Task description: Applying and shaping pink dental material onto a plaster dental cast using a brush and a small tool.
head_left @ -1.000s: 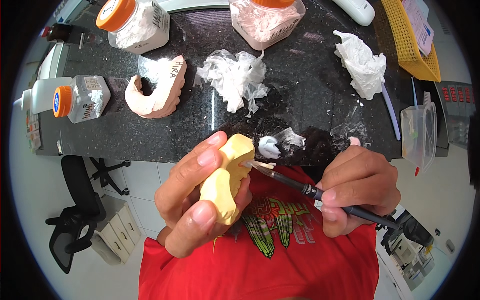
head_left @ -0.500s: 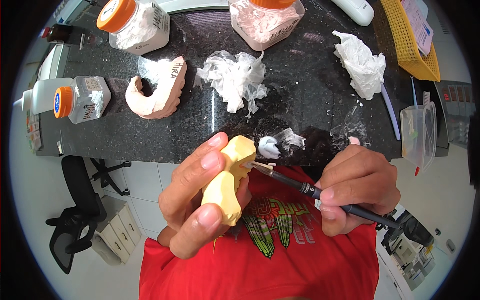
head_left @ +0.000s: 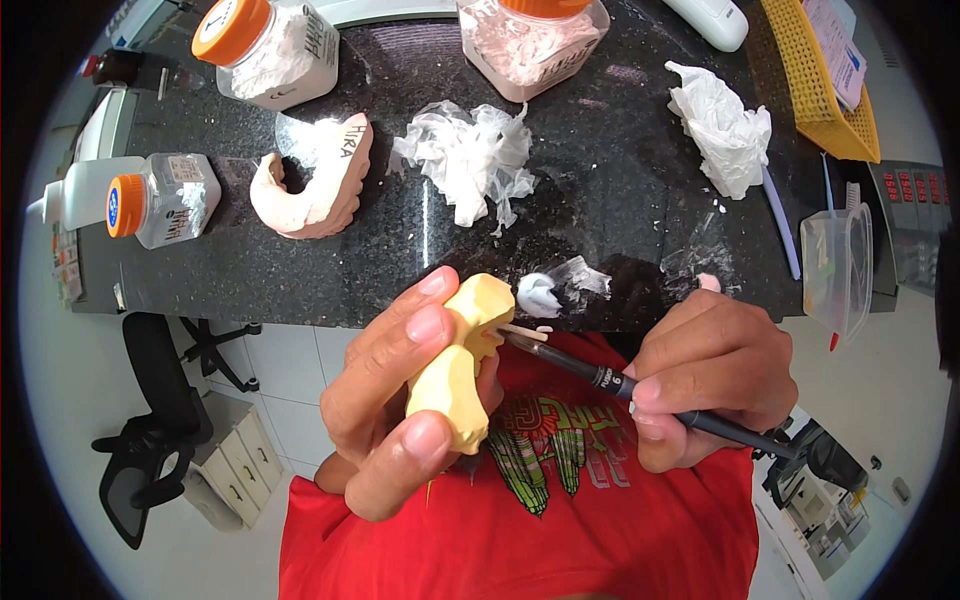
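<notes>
My left hand (head_left: pixel 390 390) is closed round a yellow plaster dental model (head_left: pixel 447 395), held up just before the table's near edge. In my right hand (head_left: pixel 710 385) is a slim brush (head_left: pixel 585 372) with a dark handle, gripped between thumb and fingers. Its tip meets the notch on the model's right side, where the bristles are partly hidden. A thin pale stick-like piece (head_left: pixel 525 332) juts out from the same spot. Beyond the model, a dab of white paste (head_left: pixel 540 294) lies on the black tabletop, with a white smear beside it. A small pink lump (head_left: pixel 709 283) sits behind my right hand.
A pink dental model (head_left: pixel 315 185), crumpled tissue (head_left: pixel 470 160) and another tissue (head_left: pixel 725 135) lie farther back. Orange-lidded jars of white powder (head_left: pixel 280 60) and pink powder (head_left: pixel 530 50) stand behind. At right are a purple-handled tool (head_left: pixel 782 225), a clear plastic box (head_left: pixel 838 265) and a yellow basket (head_left: pixel 815 85).
The brush tip has shifted slightly left and deeper into the model's notch, my right hand moving a little with it. The yellow model has moved very slightly to the right.
</notes>
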`<state>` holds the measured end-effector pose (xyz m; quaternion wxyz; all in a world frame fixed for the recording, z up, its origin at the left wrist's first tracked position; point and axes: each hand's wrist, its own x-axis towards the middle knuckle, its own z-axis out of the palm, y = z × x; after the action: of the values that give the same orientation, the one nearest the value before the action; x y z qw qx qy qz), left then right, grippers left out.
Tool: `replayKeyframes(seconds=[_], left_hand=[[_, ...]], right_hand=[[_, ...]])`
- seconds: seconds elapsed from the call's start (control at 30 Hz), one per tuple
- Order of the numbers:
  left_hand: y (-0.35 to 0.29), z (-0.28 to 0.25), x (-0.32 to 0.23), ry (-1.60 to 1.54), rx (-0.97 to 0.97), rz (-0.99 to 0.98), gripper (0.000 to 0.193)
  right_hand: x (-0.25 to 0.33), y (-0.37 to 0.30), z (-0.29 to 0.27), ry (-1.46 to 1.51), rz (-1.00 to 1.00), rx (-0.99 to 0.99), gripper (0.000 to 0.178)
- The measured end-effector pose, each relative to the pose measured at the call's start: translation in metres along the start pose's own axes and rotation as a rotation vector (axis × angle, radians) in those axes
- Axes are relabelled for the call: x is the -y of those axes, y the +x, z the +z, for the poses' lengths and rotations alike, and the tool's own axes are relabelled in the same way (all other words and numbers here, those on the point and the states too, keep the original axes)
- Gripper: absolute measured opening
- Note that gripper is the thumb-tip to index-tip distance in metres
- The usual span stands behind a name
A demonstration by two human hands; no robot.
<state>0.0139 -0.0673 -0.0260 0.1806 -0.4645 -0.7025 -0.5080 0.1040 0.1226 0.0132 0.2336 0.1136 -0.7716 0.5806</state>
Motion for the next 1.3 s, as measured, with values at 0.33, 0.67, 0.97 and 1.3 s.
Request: replayKeyframes(seconds=[0.33,0.67,0.97,1.3], left_hand=[[-0.001,-0.001,-0.001,0.010,0.014,-0.012,0.076],[0.002,0.010,0.001,-0.099,-0.190,-0.004,0.065],[0.002,0.009,0.002,-0.140,-0.168,-0.004,0.075],[0.001,0.012,0.002,-0.157,-0.197,0.002,0.075]], right_hand=[[-0.002,-0.001,0.003,-0.014,-0.013,-0.033,0.017],[-0.002,-0.001,0.004,-0.015,-0.038,-0.053,0.018],[-0.002,-0.001,0.002,-0.034,-0.032,-0.040,0.017],[-0.002,-0.002,0.002,-0.023,-0.035,-0.077,0.016]])
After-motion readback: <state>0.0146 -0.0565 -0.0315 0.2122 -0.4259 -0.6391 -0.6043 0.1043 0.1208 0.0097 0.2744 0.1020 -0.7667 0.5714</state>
